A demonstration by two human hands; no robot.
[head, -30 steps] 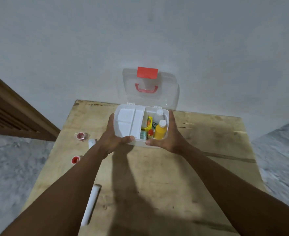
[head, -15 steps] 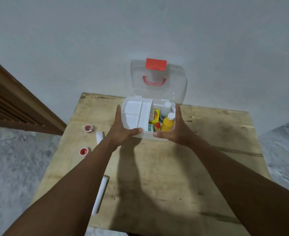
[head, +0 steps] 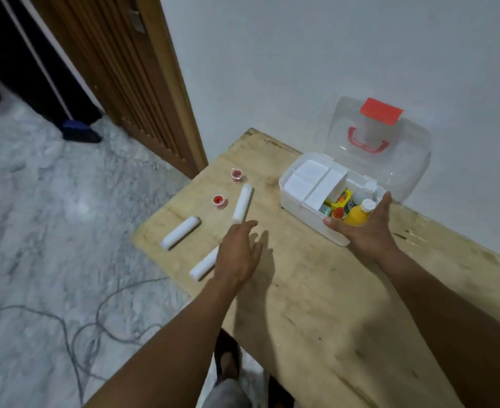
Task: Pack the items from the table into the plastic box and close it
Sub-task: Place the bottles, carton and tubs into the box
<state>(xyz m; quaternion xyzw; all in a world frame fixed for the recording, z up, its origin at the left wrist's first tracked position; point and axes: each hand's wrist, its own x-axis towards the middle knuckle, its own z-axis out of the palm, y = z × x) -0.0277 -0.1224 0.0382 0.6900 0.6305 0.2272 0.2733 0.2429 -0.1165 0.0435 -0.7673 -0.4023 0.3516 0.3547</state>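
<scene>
The white plastic box [head: 297,201] stands open at the back of the wooden table [head: 316,304], its clear lid [head: 413,160] with red latch and handle leaning on the wall. Inside are a white tray [head: 313,179], a yellow bottle [head: 357,214], a white bottle and small packets. My right hand [head: 366,228] grips the box's near right corner. My left hand [head: 237,254] hovers open over the table's left part, beside three white rolls [head: 242,203] [head: 180,232] [head: 203,265]. Two small red-topped cups [head: 237,175] [head: 219,200] sit near the left edge.
A wooden slatted door frame [head: 142,83] rises left of the table, with the grey wall [head: 301,54] behind. A marble floor [head: 51,231] with a loose cable [head: 101,316] lies to the left. My foot in a sandal [head: 228,360] shows below the table's near edge.
My left hand has let go of the box and moved left toward the white rolls. My right hand still holds the box. The view has swung left.
</scene>
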